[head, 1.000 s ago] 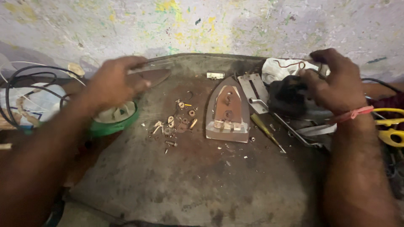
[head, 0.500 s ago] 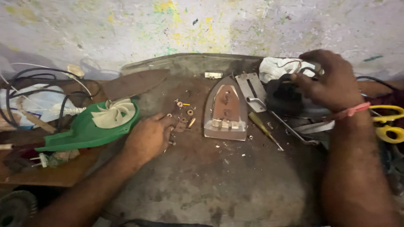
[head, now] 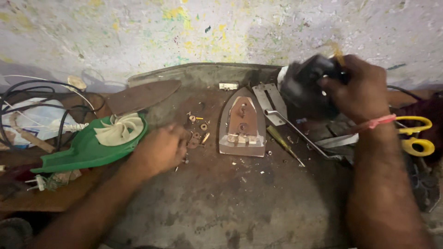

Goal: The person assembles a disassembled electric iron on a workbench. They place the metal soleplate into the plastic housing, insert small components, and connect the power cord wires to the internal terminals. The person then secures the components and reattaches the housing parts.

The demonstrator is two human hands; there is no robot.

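A triangular metal iron soleplate [head: 242, 122] lies mid-desk. Just left of it, the left hand [head: 159, 148], newly moved down from the green fan housing [head: 87, 147], pinches small brass screws and washers [head: 198, 131]. Upper right, the right hand [head: 360, 90] has lifted the black iron body [head: 307, 87], grip closed around it.

Clutter around a worn workbench

A green fan housing [head: 78, 152] with its cream impeller [head: 117, 130] lies left, black cables [head: 44, 103] behind it; an iron soleplate [head: 242, 122] sits centre, yellow-handled scissors [head: 415, 133] at right.
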